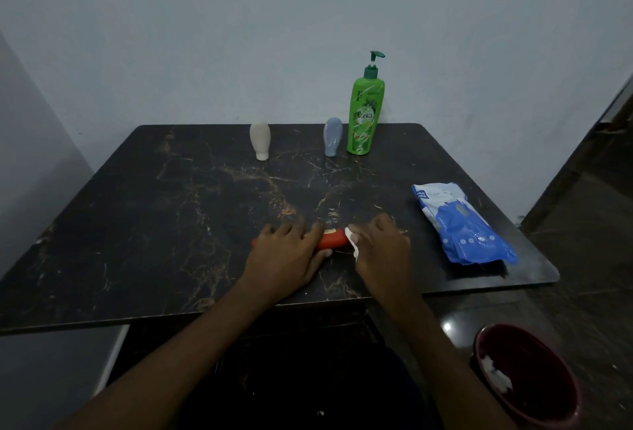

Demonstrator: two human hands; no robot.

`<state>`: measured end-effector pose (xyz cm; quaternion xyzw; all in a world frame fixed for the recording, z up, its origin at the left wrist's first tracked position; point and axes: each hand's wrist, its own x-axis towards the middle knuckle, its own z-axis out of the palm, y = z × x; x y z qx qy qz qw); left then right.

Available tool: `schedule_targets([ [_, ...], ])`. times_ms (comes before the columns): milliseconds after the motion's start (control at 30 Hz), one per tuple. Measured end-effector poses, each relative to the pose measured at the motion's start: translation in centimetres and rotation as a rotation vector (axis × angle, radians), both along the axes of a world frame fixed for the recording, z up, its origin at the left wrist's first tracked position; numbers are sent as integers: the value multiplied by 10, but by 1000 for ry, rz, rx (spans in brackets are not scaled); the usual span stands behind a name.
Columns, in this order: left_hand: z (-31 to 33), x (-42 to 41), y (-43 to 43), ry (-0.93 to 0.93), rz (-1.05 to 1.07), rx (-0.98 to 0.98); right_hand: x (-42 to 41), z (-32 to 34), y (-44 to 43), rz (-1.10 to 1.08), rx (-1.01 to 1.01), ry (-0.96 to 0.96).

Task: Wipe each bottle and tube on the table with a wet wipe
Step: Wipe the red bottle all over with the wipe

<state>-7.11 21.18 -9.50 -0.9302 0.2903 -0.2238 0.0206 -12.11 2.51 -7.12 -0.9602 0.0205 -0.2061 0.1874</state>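
An orange-red tube (331, 239) lies on its side near the front of the dark marble table (171, 224). My left hand (287, 255) grips the tube's left part and holds it down. My right hand (382, 248) holds a white wet wipe (352, 241) against the tube's right end. At the back stand a beige tube (260, 140), a grey-blue tube (333, 136) and a tall green pump bottle (364, 111), all upright and untouched.
A blue and white wet wipe pack (459, 224) lies at the table's right side. A dark red bin (527, 374) with a used white wipe inside stands on the floor at the lower right. A wall runs behind the table.
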Motion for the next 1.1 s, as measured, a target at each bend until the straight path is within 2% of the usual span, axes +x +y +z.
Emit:
schedule_targets([
  [100,-4,-3,2,33,-1,-24,-8,-10,2,49,132,-76],
  [200,-3,0,2,73,30,17,-10,-15,-1,40,208,-9],
  [367,0,2,-1,99,55,35,1,-8,3,35,198,-7],
  [433,0,2,-1,95,46,24,19,-5,6,15,127,99],
  [533,1,3,-1,97,43,6,56,1,11,22,-108,257],
  [633,2,4,-2,120,53,-6,78,18,14,-8,-160,501],
  [667,1,4,-2,123,53,-10,78,20,16,-15,-169,501],
  [800,0,4,-2,123,52,-26,38,4,18,-17,-197,219],
  [1000,-2,7,-2,141,60,-35,-12,-19,17,12,-21,107],
  [1100,-2,5,-2,125,50,-30,-10,-16,17,-8,-29,165],
])
